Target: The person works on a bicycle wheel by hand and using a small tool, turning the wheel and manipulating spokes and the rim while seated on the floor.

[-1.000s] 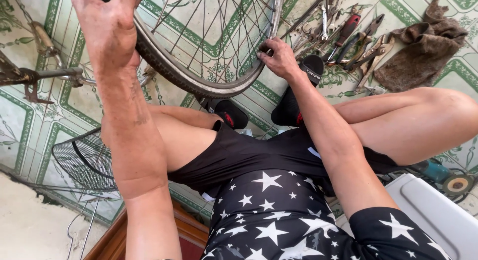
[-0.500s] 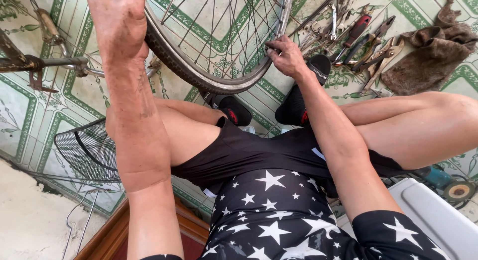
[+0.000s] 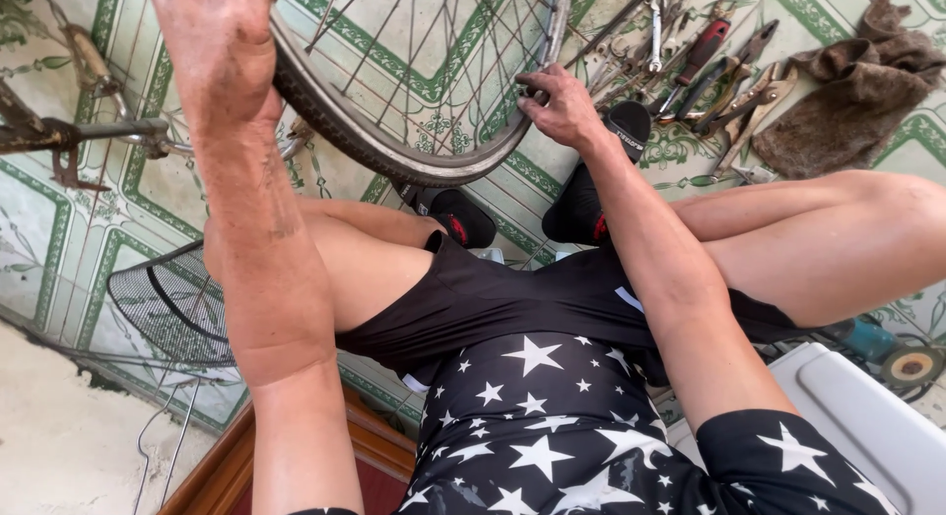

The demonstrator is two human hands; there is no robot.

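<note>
A spoked bicycle wheel (image 3: 414,160) with a black tyre stands upright on the patterned tile floor between my feet. My left hand (image 3: 222,52) is raised at the top left and rests on the tyre's upper part; its fingers run out of the frame. My right hand (image 3: 557,106) pinches something small at the rim on the wheel's right side, where the spokes meet it. I sit with knees apart, in black sandals (image 3: 601,180) and star-printed shorts.
Pliers, wrenches and screwdrivers (image 3: 709,71) lie scattered at the upper right, beside a brown rag (image 3: 857,91). A bicycle pedal and crank (image 3: 69,136) sit at left, a wire basket (image 3: 172,303) lower left, a white plastic seat (image 3: 867,426) and a grinder (image 3: 892,352) at right.
The view has shifted slightly; my right hand stays on the rim and has slid a little along it. My left hand keeps its hold on the tyre.
</note>
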